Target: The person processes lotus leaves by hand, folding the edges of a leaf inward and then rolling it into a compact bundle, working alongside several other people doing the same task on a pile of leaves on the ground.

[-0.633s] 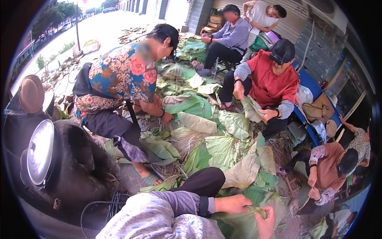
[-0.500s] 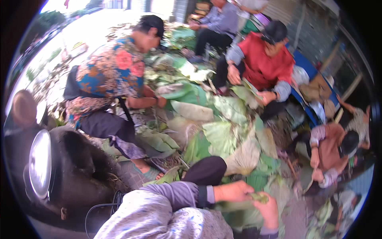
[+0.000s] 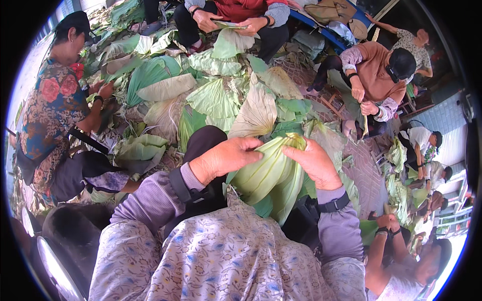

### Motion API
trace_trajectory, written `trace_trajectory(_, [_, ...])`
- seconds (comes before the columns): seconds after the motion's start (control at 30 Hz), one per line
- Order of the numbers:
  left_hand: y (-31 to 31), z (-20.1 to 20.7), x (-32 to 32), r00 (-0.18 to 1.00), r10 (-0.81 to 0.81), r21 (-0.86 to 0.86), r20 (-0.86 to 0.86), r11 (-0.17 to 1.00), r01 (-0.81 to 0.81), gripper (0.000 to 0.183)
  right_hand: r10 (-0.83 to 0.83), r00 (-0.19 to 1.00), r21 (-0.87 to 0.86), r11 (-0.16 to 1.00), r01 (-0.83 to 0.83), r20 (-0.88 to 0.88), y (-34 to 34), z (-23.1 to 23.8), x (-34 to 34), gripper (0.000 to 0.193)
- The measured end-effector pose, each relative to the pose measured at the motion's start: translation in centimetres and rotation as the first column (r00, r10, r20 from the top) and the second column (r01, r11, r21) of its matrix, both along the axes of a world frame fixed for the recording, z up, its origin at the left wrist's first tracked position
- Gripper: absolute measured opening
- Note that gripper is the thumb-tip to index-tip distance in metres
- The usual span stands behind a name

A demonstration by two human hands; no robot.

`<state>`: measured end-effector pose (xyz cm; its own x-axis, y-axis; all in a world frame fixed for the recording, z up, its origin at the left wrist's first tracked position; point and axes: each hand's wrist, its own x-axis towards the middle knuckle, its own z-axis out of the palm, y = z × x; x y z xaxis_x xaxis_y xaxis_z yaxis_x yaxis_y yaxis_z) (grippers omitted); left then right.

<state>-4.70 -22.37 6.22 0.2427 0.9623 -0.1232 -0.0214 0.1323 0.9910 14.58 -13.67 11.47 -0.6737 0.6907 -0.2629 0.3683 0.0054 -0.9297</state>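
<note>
A pale green lotus leaf [image 3: 273, 178] with fanned veins hangs in loose folds between my hands, above my lap. My right hand [image 3: 317, 161] pinches its gathered top edge, thumb in front. My left hand [image 3: 226, 158] holds the leaf's left side between thumb and fingers; the fingers behind it are hidden. Just beyond, a dry brownish-green leaf [image 3: 256, 111] lies on the spread of lotus leaves covering the ground, beside a lighter green leaf [image 3: 216, 99].
A person in a flowered top [image 3: 55, 125] sits at the left, beside a dark rounded object [image 3: 75, 236]. Ahead, a person in red [image 3: 246, 7] holds a folded leaf [image 3: 228, 24]. A person in a brown vest [image 3: 374, 65] and several others work along the right.
My view has swung round to the right and down, so both arms now show fully. The leaf in my hands, blurred before, now hangs open in clear sight.
</note>
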Motion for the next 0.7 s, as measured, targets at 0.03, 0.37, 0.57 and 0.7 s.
trace_trajectory(0.03, [0.2,0.2,0.1,0.997,-0.041,-0.079,0.059,0.996,0.046,0.023,0.007,0.997,0.021,1.000,-0.009,0.071,0.5,0.1,0.3,0.026])
trace_trajectory(0.37, [1.4,-0.5,1.9,0.998,-0.029,0.014,-0.054,0.999,0.030,0.018,0.100,0.989,0.029,0.994,-0.104,0.112,0.9,0.2,0.4,0.026])
trace_trajectory(0.57, [1.4,0.2,2.4,0.998,0.057,0.074,-0.035,0.996,-0.055,0.018,0.028,0.992,0.290,0.955,-0.064,0.126,0.2,0.5,-0.7,0.028])
trace_trajectory(0.7, [1.1,1.1,2.6,0.986,0.121,0.131,-0.112,0.986,-0.106,0.016,0.054,0.983,0.277,0.955,-0.103,0.177,0.3,0.1,-0.1,0.030])
